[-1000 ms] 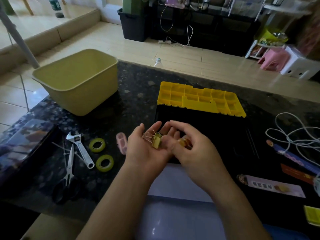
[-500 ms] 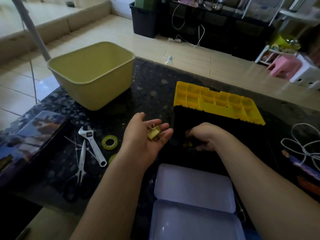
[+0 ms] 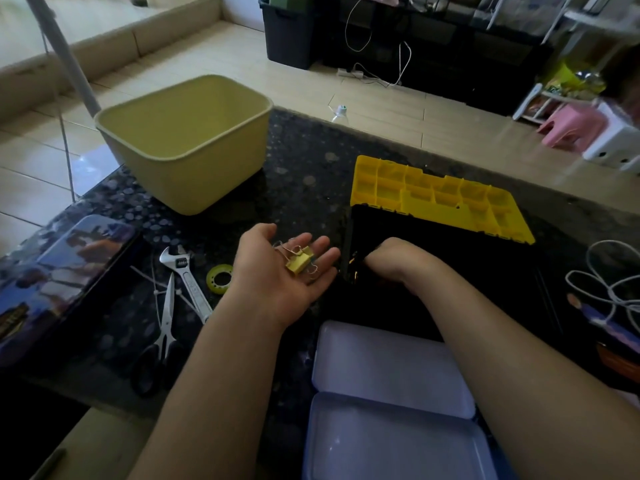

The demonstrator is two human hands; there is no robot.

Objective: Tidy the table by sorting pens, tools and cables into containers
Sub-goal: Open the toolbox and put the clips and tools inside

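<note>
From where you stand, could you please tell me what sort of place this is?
Most likely a room in a home: a speckled stone table on a tiled floor, with a pink plastic stool and a dark cabinet trailing cables behind.

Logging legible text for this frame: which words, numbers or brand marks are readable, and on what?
No text in this frame can be read.
On the printed tin at the left edge: what looks like lettering near its front corner, too blurred to read.
On the adjustable wrench: marks on the head and handle, too small to read.
On the purple strip at the right edge: print, blurred.
</note>
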